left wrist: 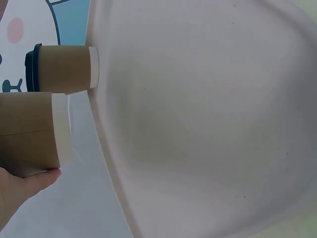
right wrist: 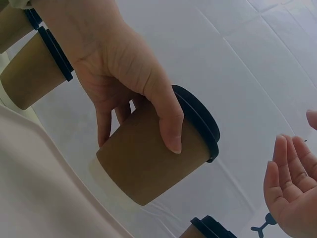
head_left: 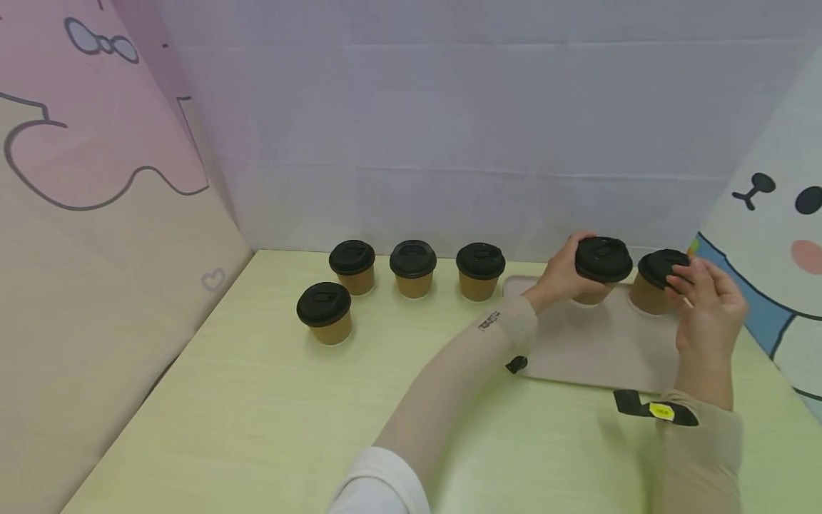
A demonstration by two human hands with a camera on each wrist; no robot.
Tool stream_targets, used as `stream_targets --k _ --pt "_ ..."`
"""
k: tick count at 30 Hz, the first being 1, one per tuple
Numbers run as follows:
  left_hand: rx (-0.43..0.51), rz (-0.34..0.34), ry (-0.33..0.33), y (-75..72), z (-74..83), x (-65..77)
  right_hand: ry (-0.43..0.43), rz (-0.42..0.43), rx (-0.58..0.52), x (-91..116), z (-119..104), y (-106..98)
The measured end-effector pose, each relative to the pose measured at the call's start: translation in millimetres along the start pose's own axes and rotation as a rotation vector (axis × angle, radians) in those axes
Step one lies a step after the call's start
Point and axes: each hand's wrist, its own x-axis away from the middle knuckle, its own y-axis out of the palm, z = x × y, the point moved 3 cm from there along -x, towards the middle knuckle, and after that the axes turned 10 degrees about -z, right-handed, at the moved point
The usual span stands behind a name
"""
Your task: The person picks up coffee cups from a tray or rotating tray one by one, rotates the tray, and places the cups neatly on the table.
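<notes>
My left hand grips a brown paper cup with a black lid, its thumb and fingers round the cup's side. That cup is raised over the back of the pale tray. A second lidded paper cup stands at the tray's back right; the left wrist view shows this cup by the tray's edge. Beside it is my right hand, whose loosely bent fingers overlap its lid in the head view. The right wrist view shows the right hand with nothing in its fingers.
Several more lidded cups stand left of the tray: three in a back row, such as one cup, and one cup nearer the front. Pale and printed walls enclose the table at the back and sides. Black straps hang near both wrists.
</notes>
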Motion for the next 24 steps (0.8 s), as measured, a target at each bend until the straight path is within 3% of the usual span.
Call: stream_targets --k 11,24 --pt "-0.014 -0.005 0.021 -7.2 -0.5 3.4 -0.022 -0.031 -0.008 -0.9 2.7 2.5" --pt "-0.041 -0.047 0.069 -19.1 7.3 17.6 -0.046 -0.052 0.016 2.4 5.7 3.6"
